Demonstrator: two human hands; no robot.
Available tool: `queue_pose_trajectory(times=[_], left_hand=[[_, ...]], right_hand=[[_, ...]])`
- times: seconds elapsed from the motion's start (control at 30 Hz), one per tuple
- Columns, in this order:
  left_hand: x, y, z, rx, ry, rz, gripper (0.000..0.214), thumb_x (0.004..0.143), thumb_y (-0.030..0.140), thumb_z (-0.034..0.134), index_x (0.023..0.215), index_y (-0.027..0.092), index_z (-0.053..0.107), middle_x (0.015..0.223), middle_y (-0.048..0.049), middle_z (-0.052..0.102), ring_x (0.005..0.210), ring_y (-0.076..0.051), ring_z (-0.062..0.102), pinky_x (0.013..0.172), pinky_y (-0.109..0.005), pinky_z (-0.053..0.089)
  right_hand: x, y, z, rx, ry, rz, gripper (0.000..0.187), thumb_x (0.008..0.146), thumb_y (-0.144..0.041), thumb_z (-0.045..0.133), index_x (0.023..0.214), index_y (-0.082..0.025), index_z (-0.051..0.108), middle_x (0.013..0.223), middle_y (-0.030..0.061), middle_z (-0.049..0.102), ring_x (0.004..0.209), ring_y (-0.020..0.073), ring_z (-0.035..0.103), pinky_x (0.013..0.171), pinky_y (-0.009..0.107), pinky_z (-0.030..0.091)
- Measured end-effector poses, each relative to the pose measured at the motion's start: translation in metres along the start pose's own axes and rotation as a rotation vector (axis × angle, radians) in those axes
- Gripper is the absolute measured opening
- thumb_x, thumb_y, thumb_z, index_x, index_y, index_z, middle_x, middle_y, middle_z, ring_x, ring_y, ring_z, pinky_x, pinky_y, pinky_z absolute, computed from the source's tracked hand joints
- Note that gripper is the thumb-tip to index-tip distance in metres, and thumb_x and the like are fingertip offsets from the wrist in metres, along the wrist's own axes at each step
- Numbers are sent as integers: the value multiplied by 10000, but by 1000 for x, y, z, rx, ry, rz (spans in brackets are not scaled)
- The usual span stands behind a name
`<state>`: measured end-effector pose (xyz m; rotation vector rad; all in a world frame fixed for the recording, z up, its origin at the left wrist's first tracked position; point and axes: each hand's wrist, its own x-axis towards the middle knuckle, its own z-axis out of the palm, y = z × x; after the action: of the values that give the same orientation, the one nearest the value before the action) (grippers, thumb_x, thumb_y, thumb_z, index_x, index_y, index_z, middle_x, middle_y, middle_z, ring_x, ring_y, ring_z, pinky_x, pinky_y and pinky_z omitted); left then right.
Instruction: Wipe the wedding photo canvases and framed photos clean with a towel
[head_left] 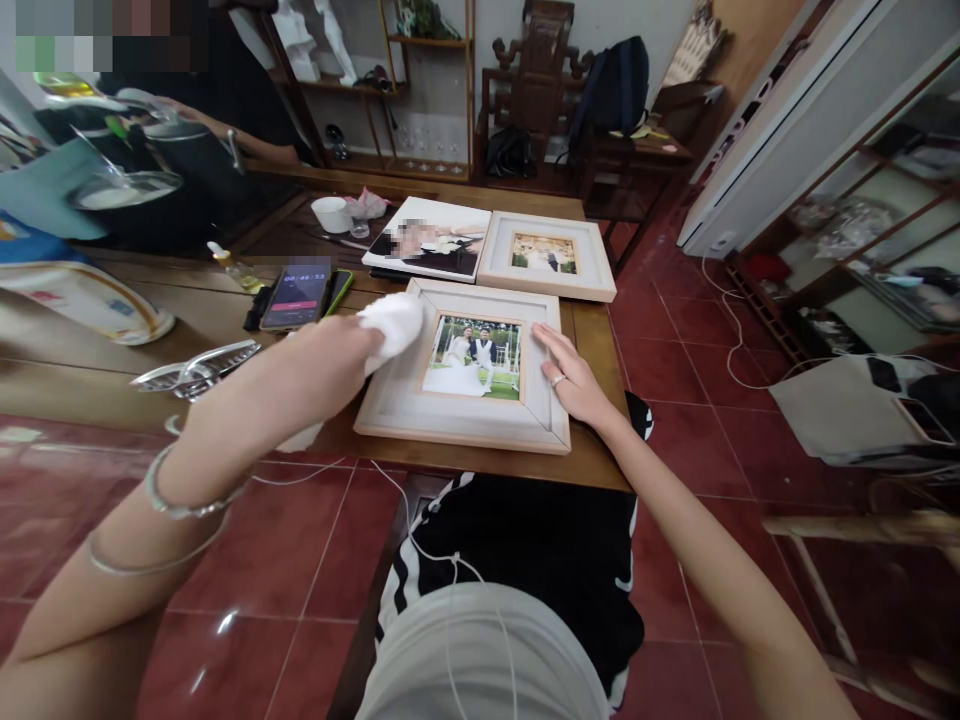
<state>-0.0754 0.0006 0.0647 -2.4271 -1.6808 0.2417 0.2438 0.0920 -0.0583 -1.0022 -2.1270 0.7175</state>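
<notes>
A square light-wood picture frame [397, 408] lies on the wooden table in front of me. In its middle is a small wedding photo [475, 357] inside a wide pale mat. My left hand [341, 362] is closed around a white cloth [396, 325], which is at the frame's upper left edge; the hand hides part of it. With fingers stretched out, my right hand [568, 375] rests flat on the right side of the frame. Beyond it lie a second framed photo [545, 255] and a large unframed photo print [431, 238].
Left of the frame are a phone [296, 295] showing a timer, a dropper bottle [234, 268], a shiny metal object [199, 370] and a patterned cloth [82, 290]. A white cup [331, 215] stands farther back. Another person's arm [232, 132] is across the table.
</notes>
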Motion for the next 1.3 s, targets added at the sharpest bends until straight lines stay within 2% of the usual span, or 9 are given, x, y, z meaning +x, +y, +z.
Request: queue_pose_trajectory(times=[0.13, 0.27, 0.37, 0.5, 0.6, 0.77, 0.93, 1.1, 1.3], left_hand=[[31, 1, 1, -14, 131, -154, 320, 911, 17, 311, 958, 80, 621, 1065, -168, 663, 820, -200, 672, 728, -347, 546], [63, 14, 37, -139, 211, -99, 310, 870, 63, 409, 1031, 81, 673, 1490, -199, 443, 1264, -337, 549, 1020, -488, 485], [85, 13, 64, -176, 258, -29, 337, 888, 137, 434, 1120, 104, 675, 1576, -162, 338, 1452, -362, 311, 1147, -574, 317], [93, 8, 71, -157, 194, 36, 377, 913, 139, 398, 1175, 94, 666, 1538, -181, 401, 1457, -335, 310, 1160, -542, 295], [73, 17, 57, -102, 89, 76, 378, 878, 83, 415, 1149, 58, 677, 1477, -227, 466, 1408, -354, 395, 1131, -519, 346], [1, 44, 30, -79, -15, 187, 346, 775, 3, 476, 977, 116, 732, 1355, -228, 583, 1261, -358, 557, 1014, -493, 481], [-37, 61, 28, -137, 25, 288, 310, 751, 14, 528, 946, 152, 725, 1434, -176, 534, 1344, -327, 492, 1060, -437, 471], [-1, 52, 47, -210, 100, 192, 328, 909, 99, 410, 1071, 100, 696, 1483, -205, 470, 1404, -324, 413, 1137, -470, 383], [70, 13, 62, -229, 199, 56, 394, 956, 215, 357, 1200, 78, 634, 1542, -181, 395, 1469, -306, 296, 1171, -498, 311]], right_hand=[[0, 2, 0, -14, 2, -12, 538, 940, -246, 398, 1478, -250, 430, 1568, 48, 397, 1487, 230, 291, 1243, 514, 201], [0, 3, 1, -22, 1, -9, 547, 932, -226, 382, 1476, -198, 433, 1565, 82, 399, 1486, 230, 292, 1246, 499, 203], [0, 3, 1, -9, -3, -1, 558, 923, -208, 382, 1478, -250, 429, 1568, 41, 396, 1489, 225, 287, 1249, 513, 190], [0, 2, 0, 15, -2, 12, 582, 908, -192, 395, 1479, -296, 425, 1569, 6, 396, 1486, 234, 292, 1247, 532, 190], [0, 1, 0, 14, 0, 19, 586, 902, -185, 391, 1479, -279, 429, 1573, 14, 389, 1488, 233, 288, 1249, 521, 192], [0, 0, 1, 13, -4, 11, 594, 894, -185, 400, 1478, -285, 430, 1568, 11, 397, 1487, 243, 288, 1247, 535, 188], [0, 0, 1, 12, -4, 3, 596, 890, -176, 402, 1474, -289, 437, 1561, 9, 407, 1486, 237, 291, 1248, 528, 193], [-1, 2, 2, -2, -15, 8, 604, 895, -168, 374, 1487, -282, 415, 1572, 20, 386, 1492, 239, 274, 1242, 543, 192], [-1, 5, 3, 0, -20, -17, 613, 889, -188, 393, 1493, -293, 400, 1575, 16, 383, 1492, 251, 269, 1238, 559, 189]])
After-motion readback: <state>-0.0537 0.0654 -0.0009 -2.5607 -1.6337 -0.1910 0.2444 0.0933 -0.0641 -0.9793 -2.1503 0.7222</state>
